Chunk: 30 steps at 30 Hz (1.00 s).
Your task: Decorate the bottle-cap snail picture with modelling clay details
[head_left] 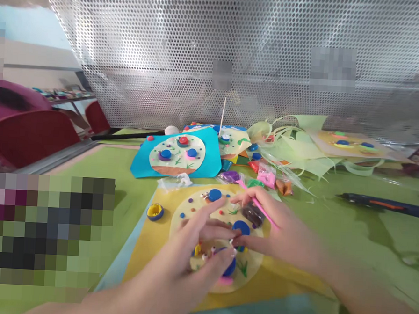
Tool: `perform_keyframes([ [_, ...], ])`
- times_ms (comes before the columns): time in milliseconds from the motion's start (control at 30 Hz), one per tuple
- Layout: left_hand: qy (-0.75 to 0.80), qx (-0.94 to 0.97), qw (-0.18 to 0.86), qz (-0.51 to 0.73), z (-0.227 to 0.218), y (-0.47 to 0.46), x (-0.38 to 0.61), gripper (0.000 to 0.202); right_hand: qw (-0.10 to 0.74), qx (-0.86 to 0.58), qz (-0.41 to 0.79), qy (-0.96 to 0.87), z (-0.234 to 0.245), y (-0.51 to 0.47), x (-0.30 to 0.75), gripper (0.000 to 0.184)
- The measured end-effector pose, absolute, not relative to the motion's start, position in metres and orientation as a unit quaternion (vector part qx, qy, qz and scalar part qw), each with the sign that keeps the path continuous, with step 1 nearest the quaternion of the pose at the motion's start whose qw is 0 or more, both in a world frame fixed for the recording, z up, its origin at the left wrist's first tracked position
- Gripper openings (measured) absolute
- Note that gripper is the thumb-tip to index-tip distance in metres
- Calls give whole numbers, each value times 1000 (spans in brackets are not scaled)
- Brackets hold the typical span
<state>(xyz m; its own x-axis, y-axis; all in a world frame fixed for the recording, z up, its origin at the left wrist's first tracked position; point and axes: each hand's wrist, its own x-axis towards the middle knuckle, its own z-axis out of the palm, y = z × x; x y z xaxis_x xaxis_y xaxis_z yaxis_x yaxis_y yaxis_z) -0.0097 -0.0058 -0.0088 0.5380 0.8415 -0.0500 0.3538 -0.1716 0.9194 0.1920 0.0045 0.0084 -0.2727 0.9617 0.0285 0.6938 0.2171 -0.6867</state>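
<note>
On a yellow sheet (148,247) lies a cream paper circle (177,230) dotted with small clay balls, green clay grass blades and blue bottle caps (214,195). My left hand (193,254) is over the circle's lower left, fingers apart, its thumb beside a blue cap (229,266). My right hand (272,221) reaches in from the right with a thin pink stick (259,209) held across it. A tiny white bit (231,241) shows between the fingertips of both hands; which fingers touch it I cannot tell. Small clay figures (204,253) are partly hidden beneath my left hand.
A blue cap with yellow clay (155,212) sits at the sheet's left. Behind are a turquoise card (211,152) with a decorated circle, bagged clay (266,175) and pale green paper scraps (290,147). A dark pen-like tool (379,203) lies right. Perforated metal (237,36) stands behind.
</note>
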Motion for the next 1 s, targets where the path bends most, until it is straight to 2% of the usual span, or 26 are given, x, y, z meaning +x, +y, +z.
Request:
perform_keyframes([
  [100, 413, 622, 613, 259, -7, 0, -11, 54, 236, -560, 286, -741, 7, 6, 197, 39],
  [167, 410, 575, 654, 270, -5, 3, -11, 57, 236, -562, 288, -739, 6, 6, 198, 39],
  [333, 443, 536, 680, 232, -2, 6, -12, 59, 220, -562, 310, -734, 7, 4, 197, 38],
  [533, 386, 513, 717, 271, -7, 10, -15, 59, 246, -547, 303, -741, 5, 5, 198, 37],
  [667, 370, 475, 744, 288, -11, 8, -19, 52, 327, -513, 284, -741, 4, 3, 203, 9],
  [767, 327, 426, 785, 309, -10, 8, -20, 56, 394, -486, 229, -746, 6, -3, 204, 25],
  [833, 306, 400, 803, 319, -9, 9, -19, 60, 421, -487, 190, -741, 7, -8, 205, 29],
  [1000, 290, 384, 805, 348, -9, 13, -18, 63, 384, -494, 153, -765, 3, -16, 210, 26],
])
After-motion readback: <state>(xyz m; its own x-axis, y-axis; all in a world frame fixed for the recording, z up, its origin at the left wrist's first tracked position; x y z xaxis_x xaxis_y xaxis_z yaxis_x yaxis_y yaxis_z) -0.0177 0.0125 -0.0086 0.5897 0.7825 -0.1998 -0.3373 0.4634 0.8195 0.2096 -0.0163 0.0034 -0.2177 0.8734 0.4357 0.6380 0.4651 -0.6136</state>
